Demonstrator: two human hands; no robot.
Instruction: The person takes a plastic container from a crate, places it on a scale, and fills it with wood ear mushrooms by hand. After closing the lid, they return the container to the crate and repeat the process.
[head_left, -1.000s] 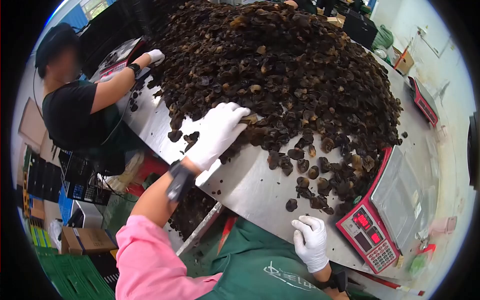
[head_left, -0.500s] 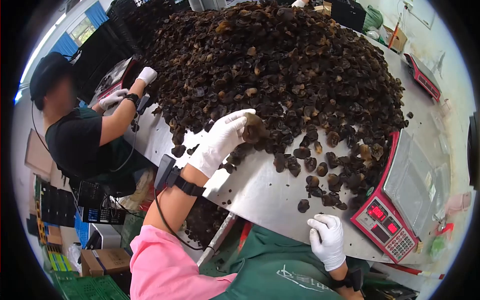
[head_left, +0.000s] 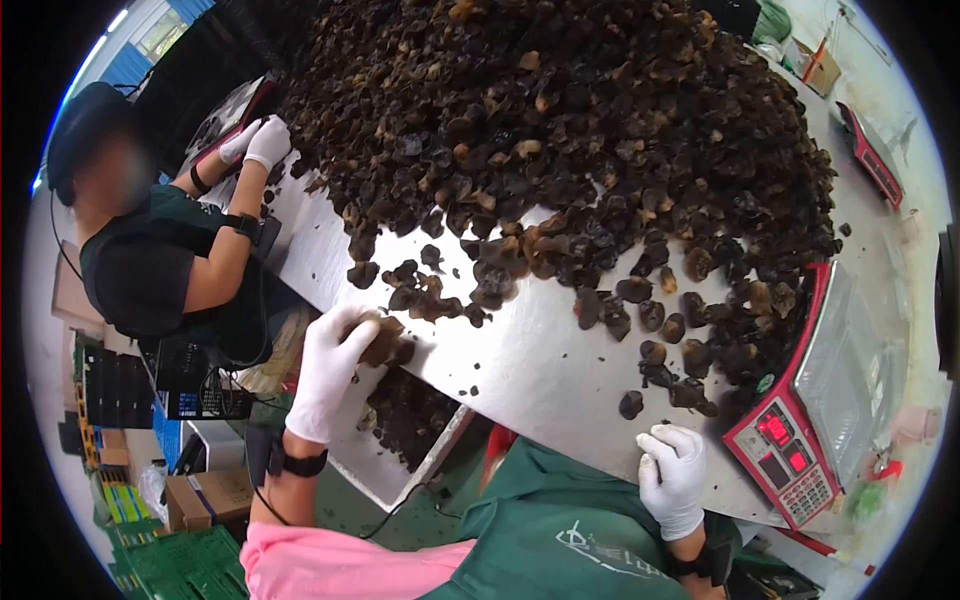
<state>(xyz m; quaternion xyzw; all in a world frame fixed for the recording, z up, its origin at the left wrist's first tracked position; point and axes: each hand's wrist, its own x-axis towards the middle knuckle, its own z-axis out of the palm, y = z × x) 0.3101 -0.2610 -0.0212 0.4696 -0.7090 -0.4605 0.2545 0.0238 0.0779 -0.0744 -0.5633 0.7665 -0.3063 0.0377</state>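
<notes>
One dark clump (head_left: 384,345) is pinched in your left hand (head_left: 325,375), fingers nearly closed; a slack pinch could drop it off the counter (head_left: 520,370). Right hand (head_left: 674,485): half-curled, contents unclear.

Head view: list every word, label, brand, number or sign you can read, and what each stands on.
Green apron: pale lettering, the first character looks like "中"; the rest too blurred to read.
Near scale: red digits on its displays, too blurred to quote.
Keypad: key markings too small.
Far-right scale: panel too small to read.
No other text is legible.
</notes>
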